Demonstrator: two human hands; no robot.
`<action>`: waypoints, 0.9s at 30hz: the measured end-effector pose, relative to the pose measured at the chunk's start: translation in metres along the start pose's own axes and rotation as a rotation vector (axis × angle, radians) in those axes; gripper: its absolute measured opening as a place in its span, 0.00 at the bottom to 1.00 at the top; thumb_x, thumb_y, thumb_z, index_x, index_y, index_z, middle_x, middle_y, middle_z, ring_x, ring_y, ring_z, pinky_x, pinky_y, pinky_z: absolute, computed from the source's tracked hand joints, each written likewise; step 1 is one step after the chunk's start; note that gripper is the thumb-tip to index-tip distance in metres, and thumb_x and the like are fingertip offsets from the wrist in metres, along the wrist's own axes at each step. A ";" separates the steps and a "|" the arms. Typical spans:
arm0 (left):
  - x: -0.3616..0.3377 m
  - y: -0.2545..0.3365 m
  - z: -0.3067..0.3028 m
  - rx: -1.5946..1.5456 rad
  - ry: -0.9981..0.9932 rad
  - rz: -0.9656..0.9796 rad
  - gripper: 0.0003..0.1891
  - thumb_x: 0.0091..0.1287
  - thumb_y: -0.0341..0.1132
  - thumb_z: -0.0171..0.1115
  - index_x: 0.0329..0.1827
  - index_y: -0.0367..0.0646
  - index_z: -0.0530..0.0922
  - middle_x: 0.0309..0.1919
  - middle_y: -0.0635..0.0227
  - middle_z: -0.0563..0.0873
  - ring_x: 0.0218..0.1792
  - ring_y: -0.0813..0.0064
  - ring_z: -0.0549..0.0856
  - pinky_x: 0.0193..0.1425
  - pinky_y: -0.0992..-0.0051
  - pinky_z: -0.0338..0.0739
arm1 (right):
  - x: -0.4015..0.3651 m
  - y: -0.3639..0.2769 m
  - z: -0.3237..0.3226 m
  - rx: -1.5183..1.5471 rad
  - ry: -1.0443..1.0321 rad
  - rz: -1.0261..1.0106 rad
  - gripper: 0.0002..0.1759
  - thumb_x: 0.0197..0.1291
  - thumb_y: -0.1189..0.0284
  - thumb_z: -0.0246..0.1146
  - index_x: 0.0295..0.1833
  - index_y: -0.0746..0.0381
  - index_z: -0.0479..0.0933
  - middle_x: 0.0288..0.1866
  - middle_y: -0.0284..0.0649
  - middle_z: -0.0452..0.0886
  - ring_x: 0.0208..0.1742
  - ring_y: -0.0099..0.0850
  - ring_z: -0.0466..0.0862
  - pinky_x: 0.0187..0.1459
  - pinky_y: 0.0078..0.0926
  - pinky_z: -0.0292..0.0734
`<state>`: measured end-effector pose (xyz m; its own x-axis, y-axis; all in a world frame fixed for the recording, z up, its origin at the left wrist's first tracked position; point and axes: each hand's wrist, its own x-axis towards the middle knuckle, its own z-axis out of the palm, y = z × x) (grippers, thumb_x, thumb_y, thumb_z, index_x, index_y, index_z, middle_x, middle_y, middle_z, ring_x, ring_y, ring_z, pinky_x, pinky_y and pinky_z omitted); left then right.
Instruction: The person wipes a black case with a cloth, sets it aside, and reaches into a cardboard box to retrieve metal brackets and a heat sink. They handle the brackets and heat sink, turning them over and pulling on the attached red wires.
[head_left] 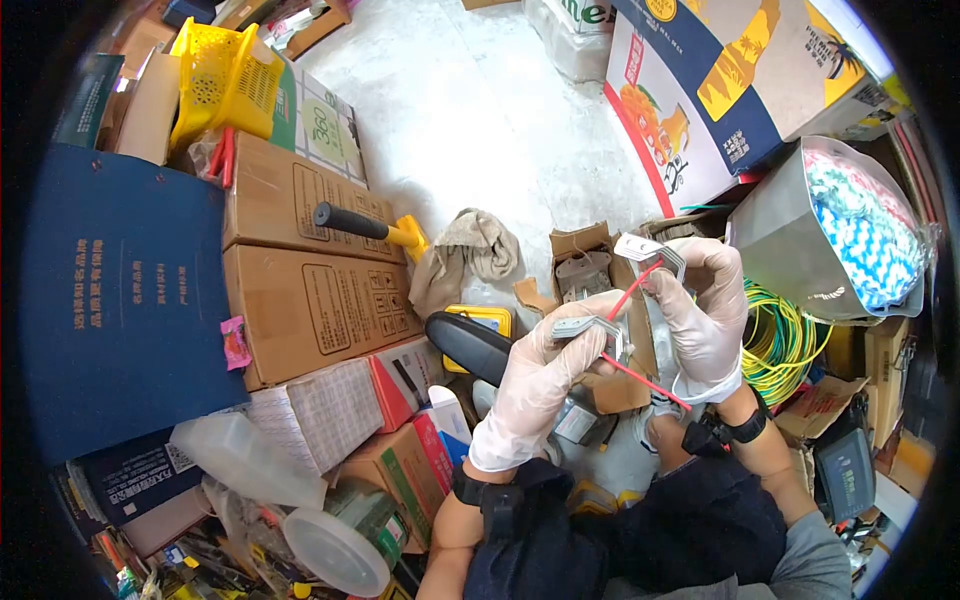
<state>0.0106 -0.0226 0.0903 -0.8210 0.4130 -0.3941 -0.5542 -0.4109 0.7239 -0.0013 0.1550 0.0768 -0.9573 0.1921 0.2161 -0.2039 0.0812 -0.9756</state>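
Two gloved hands hover above one open carton (580, 240), the left hand (535, 385) with fingers pinched around one stack of brackets (590, 328), the right hand (708, 315) with fingers curled closed on a second stack (648, 250). One red cord (628, 296) meets both; each stack's bracket count is unclear. One wire coil (785, 345) lies beside the right hand.

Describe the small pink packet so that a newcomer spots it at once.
Find the large dark blue box at the left, printed with Chinese characters. Where its right edge meets the lower of two stacked brown cartons, look for a small packet. Its bright pink stands out from the dark blue and plain brown beside it.
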 end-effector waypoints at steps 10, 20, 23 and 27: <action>0.006 -0.015 0.002 -0.148 -0.008 -0.064 0.23 0.71 0.39 0.59 0.65 0.36 0.70 0.45 0.67 0.83 0.46 0.75 0.83 0.50 0.76 0.78 | 0.007 -0.001 0.008 0.343 0.009 0.025 0.16 0.56 0.85 0.65 0.44 0.64 0.66 0.58 0.51 0.75 0.53 0.30 0.79 0.54 0.27 0.78; 0.008 -0.016 0.001 -0.154 0.029 -0.047 0.23 0.70 0.38 0.59 0.65 0.36 0.70 0.43 0.67 0.83 0.44 0.77 0.82 0.50 0.77 0.78 | 0.010 0.007 0.000 0.530 -0.063 0.196 0.12 0.61 0.79 0.65 0.45 0.66 0.68 0.59 0.58 0.75 0.54 0.33 0.80 0.54 0.26 0.77; 0.010 -0.018 -0.002 -0.189 -0.002 -0.038 0.24 0.70 0.38 0.59 0.65 0.36 0.70 0.44 0.66 0.83 0.45 0.76 0.82 0.52 0.76 0.77 | 0.010 0.008 0.002 0.522 -0.067 0.162 0.11 0.60 0.82 0.63 0.45 0.66 0.68 0.59 0.58 0.75 0.54 0.33 0.80 0.56 0.28 0.77; 0.012 -0.021 -0.003 -0.205 -0.022 -0.008 0.24 0.70 0.38 0.60 0.65 0.36 0.70 0.45 0.66 0.82 0.47 0.76 0.81 0.55 0.75 0.76 | 0.008 0.010 -0.002 0.560 -0.080 0.275 0.11 0.60 0.84 0.62 0.45 0.65 0.69 0.58 0.56 0.76 0.54 0.33 0.80 0.59 0.30 0.74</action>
<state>0.0117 -0.0115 0.0680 -0.8146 0.4333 -0.3855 -0.5788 -0.5637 0.5893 -0.0108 0.1592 0.0692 -0.9979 0.0578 -0.0282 -0.0037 -0.4895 -0.8720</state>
